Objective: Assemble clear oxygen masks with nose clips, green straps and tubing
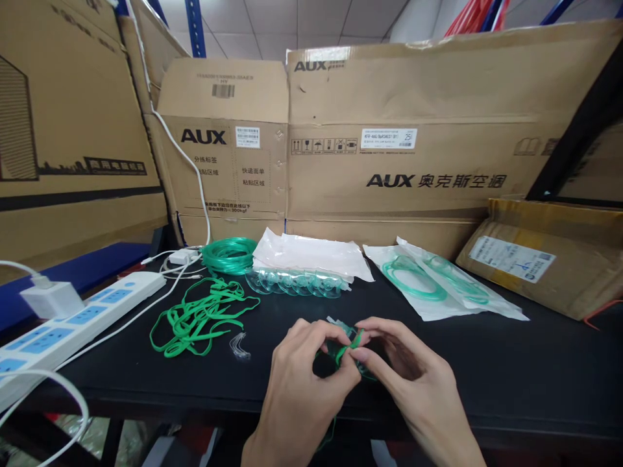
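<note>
My left hand point(309, 376) and my right hand point(413, 366) meet over the front of the black table, thumbs and forefingers pinched. Between them runs a green elastic strap point(344, 350), gripped from both sides. A clear greenish plastic mask point(335, 322) sits behind the fingertips, mostly covered by them. Part of the strap hangs below the left hand. To the left lies a loose tangle of green straps point(207, 318), with a small bunch of thin clear strips point(239, 347) beside it. Farther back is a row of nested clear green masks point(296, 283).
Coiled green tubing point(228, 256) and white pouches point(311, 251) lie at the back. Packaged tubing point(413, 280) is to their right, near a taped carton point(545, 259). A white power strip point(78, 324) with cables occupies the left. Large cardboard panels point(389, 162) wall the rear.
</note>
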Motion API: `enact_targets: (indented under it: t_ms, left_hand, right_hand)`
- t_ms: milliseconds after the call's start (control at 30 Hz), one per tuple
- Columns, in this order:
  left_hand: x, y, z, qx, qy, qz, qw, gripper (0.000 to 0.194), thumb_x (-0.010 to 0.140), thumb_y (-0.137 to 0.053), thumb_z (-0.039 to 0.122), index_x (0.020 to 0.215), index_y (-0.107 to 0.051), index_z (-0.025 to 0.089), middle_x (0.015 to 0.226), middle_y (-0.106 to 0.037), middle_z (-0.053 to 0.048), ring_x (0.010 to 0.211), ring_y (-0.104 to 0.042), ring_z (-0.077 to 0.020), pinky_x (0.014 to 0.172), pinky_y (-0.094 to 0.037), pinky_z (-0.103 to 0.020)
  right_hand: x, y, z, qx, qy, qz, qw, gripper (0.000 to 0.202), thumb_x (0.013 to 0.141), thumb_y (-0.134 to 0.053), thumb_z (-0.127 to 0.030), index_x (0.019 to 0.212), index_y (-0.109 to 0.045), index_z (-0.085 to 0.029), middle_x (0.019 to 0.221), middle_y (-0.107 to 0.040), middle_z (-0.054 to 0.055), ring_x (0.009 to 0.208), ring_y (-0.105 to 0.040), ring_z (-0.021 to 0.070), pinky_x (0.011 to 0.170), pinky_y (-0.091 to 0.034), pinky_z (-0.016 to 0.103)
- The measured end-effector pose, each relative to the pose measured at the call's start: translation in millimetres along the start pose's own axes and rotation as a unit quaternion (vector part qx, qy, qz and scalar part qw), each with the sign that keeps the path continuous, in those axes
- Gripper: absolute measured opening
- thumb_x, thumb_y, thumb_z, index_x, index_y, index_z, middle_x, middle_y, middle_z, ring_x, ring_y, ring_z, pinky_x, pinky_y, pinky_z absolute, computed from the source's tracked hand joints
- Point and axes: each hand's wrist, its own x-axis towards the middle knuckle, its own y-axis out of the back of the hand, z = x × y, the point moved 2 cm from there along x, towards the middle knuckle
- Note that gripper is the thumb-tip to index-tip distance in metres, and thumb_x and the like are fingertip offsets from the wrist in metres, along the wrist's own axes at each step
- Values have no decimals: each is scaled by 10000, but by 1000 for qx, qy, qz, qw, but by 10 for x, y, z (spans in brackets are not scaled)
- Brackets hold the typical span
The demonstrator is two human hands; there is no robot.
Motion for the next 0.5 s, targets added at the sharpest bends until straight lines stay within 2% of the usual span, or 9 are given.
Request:
enact_targets:
  t_ms: [133, 200, 267, 500]
  left_hand:
    - [0, 0, 4, -11, -23, 9, 1000, 229, 771, -626, 19, 842, -643, 237, 776, -673, 73, 714, -556, -116, 707, -439, -251]
    - [-4, -8, 1, -11, -30, 12, 999, 226, 775, -626, 20, 847, -643, 234, 782, -677, 71, 723, -563, -117, 726, -443, -260]
    - [-10, -17, -4, -8, -30, 15, 999, 221, 775, -633, 24, 847, -643, 233, 776, -674, 69, 726, -569, -119, 728, -445, -267]
    - [-9, -27, -6, 3, -13, 1, 1000, 197, 795, -658, 63, 869, -656, 245, 781, -668, 69, 730, -580, -125, 734, -459, -283]
  right_hand:
    - [21, 5, -9, 1, -15, -23, 1000, 175, 787, -835, -308, 951, -781, -276, 814, -732, -8, 808, -687, 157, 759, -547, 190]
    - [26, 7, -23, -15, -11, -33, 999, 81, 806, -818, -303, 861, -776, -261, 801, -719, -3, 784, -668, 153, 726, -528, 191]
    - [23, 5, -34, -23, -2, -34, 999, 90, 825, -797, -288, 765, -745, -247, 782, -701, -4, 756, -649, 145, 704, -510, 189]
    - [-15, 43, 21, -19, 22, 50, 998, 141, 884, -715, -264, 748, -683, -245, 794, -656, -10, 733, -607, 133, 673, -498, 173]
